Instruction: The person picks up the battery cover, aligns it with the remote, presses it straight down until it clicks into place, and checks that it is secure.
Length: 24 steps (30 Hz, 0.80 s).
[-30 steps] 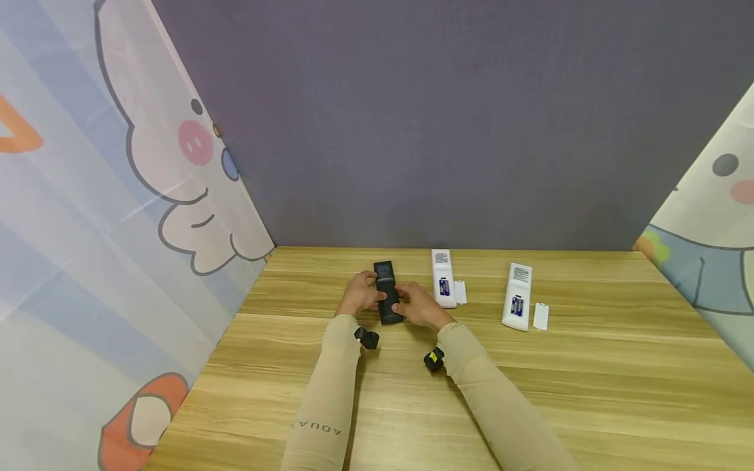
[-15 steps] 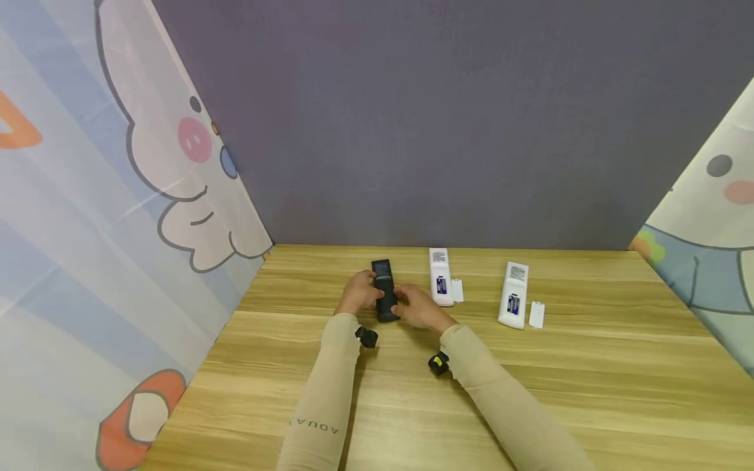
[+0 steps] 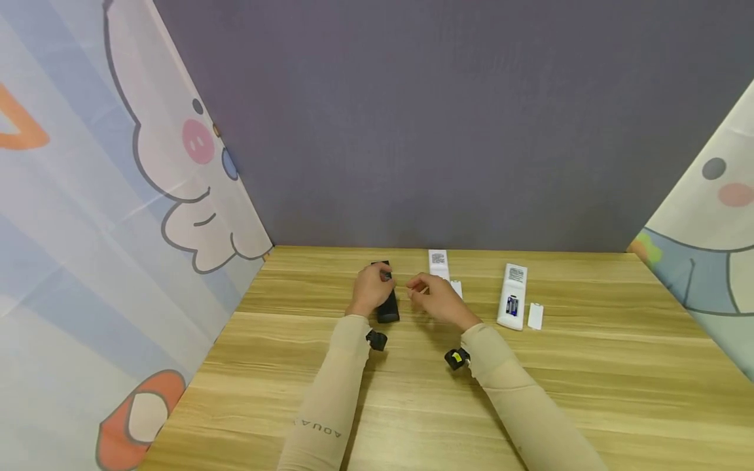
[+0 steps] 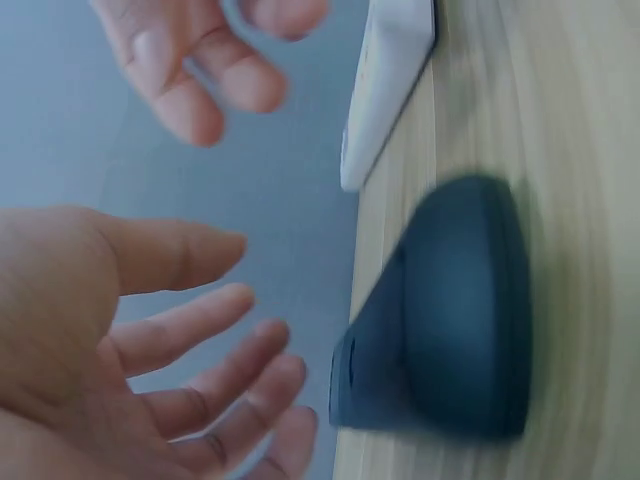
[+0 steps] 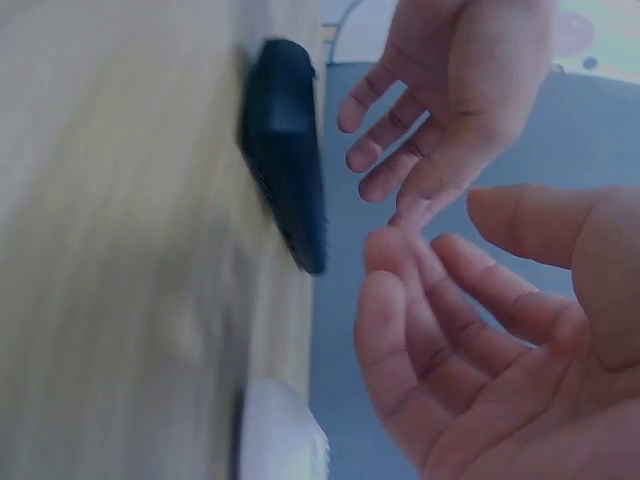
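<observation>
A black remote control (image 3: 389, 310) lies on the table, its far part partly covered by my left hand (image 3: 371, 288). The left wrist view shows that hand raised beside the remote (image 4: 462, 310), fingers loosely extended and holding nothing. Just right of it hovers my right hand (image 3: 440, 299), fingers gently bent with nothing between them, as the right wrist view also shows. Behind the right hand is a white remote (image 3: 438, 259), its lower half hidden. To its right a second white remote (image 3: 514, 281) lies back up, two blue batteries (image 3: 512, 305) visible in its uncovered compartment.
A white battery cover (image 3: 535, 316) lies right of the farther-right remote; another cover (image 3: 456, 287) shows beside the middle one. A grey partition (image 3: 412, 131) stands at the table's back edge. A printed curtain (image 3: 76, 261) hangs along the left side.
Both hands have let go of the black remote and lifted. The right hand has moved right, over the middle white remote's lower half. The black remote remains on the table.
</observation>
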{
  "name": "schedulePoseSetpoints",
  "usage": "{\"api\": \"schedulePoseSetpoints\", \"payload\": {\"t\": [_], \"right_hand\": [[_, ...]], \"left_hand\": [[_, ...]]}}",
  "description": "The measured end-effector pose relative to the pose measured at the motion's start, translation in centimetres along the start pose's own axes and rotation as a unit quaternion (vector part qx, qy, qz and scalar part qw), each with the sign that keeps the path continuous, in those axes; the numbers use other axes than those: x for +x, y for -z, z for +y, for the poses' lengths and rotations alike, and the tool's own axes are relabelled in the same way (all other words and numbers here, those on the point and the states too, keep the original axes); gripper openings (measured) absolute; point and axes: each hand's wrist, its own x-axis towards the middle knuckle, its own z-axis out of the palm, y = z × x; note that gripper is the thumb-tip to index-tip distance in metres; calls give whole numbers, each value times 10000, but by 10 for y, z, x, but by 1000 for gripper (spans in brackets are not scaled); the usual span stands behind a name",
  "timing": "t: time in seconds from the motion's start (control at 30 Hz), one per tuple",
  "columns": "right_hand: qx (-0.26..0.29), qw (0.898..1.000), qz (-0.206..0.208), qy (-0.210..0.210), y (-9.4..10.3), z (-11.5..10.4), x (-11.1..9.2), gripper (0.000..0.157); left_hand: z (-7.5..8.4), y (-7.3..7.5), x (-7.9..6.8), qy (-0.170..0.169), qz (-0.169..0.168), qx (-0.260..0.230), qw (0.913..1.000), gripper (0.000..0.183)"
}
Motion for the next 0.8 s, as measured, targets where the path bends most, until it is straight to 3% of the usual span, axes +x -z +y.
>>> {"api": "schedulePoseSetpoints", "payload": {"t": [0.17, 0.4, 0.63, 0.8], "right_hand": [[222, 9984, 528, -11, 19, 3, 1, 21], [182, 9905, 1276, -480, 45, 15, 0, 22], [125, 9823, 1677, -821, 57, 28, 2, 23], [-4, 9796, 1676, -1112, 57, 35, 3, 21]], "left_hand": [[12, -7, -4, -197, 167, -497, 9984, 24], [22, -15, -4, -70, 128, -1114, 9937, 19], [24, -21, -4, 31, 84, -1306, 9914, 19], [26, -28, -3, 355, -14, -1278, 9912, 24]]}}
